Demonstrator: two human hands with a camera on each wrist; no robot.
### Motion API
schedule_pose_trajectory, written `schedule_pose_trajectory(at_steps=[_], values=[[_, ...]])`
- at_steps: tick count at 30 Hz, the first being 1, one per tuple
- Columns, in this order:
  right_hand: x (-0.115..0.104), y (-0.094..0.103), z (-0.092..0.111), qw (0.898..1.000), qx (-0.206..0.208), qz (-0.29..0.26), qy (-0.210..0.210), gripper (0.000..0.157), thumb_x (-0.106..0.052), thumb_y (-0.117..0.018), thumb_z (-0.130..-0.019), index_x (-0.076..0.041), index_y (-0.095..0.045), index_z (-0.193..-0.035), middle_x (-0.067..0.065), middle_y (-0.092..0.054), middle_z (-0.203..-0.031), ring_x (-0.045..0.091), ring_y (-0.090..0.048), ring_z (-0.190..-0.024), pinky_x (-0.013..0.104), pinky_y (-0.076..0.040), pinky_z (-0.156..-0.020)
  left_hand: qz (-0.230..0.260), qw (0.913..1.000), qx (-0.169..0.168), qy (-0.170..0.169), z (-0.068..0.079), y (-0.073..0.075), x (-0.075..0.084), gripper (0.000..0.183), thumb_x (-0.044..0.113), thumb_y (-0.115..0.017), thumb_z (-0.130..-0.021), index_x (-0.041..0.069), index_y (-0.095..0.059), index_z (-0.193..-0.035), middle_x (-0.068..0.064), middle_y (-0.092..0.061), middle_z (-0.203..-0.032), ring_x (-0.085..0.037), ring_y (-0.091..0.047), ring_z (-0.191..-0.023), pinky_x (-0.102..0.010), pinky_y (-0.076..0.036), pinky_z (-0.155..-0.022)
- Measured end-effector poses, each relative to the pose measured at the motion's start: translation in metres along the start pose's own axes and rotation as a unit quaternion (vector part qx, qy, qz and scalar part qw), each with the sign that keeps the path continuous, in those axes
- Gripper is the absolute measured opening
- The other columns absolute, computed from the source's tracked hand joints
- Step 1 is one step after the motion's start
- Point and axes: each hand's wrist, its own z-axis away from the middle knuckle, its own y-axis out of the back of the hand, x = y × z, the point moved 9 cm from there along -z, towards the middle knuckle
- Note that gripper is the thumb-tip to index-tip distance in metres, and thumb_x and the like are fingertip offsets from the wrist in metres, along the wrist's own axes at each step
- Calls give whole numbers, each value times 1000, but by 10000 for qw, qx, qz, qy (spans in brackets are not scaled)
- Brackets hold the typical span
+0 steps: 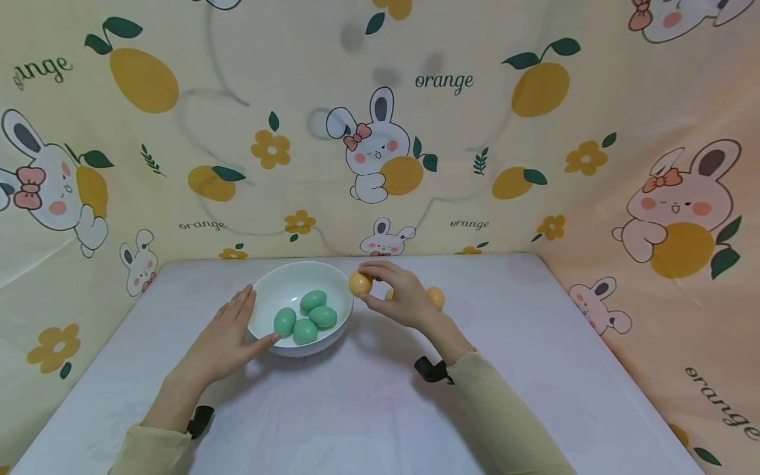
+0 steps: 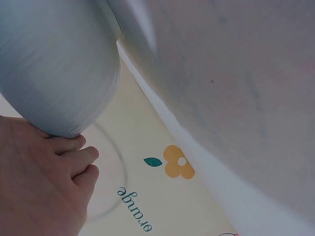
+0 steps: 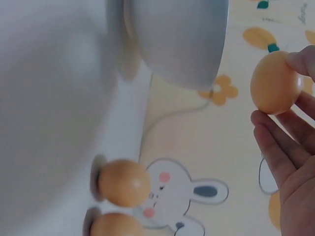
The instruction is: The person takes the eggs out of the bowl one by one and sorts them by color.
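A white bowl stands at the back of the table with several green eggs in its bottom. My left hand rests against the bowl's left side, its fingers straight along the wall and its thumb at the near rim. In the left wrist view those fingers touch the bowl's outer wall. Beside the right rim, my right hand pinches an orange-brown egg between thumb and fingertips. The right wrist view has this egg raised off the table.
Two more orange-brown eggs lie on the table behind my right hand; one egg shows past the hand, the other is mostly hidden. A patterned cloth with rabbits and oranges rises along the back and sides of the white table.
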Motion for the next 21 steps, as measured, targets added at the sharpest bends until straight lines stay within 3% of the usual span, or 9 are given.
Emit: schedule_pose_trajectory(at_steps=[8, 21], values=[[19, 24, 16, 9995, 182, 9, -260, 47, -4, -82, -87, 0, -67, -132, 11, -67, -135, 24, -67, -113, 35, -58, -96, 23, 10000, -11, 16, -1, -5, -5, 113, 70, -58, -95, -13, -17, -160, -30, -14, -169, -48, -17, -156, -64, -18, -125], [57, 63, 43, 9960, 259, 469, -721, 46, -2, -81, -87, -1, -68, -131, 11, -67, -135, 26, -68, -114, 39, -58, -96, -1, 10000, 2, -12, -1, -4, -5, 115, 73, -55, -95, -13, -17, -160, -30, -14, -169, -48, -16, -156, -63, -17, -126]])
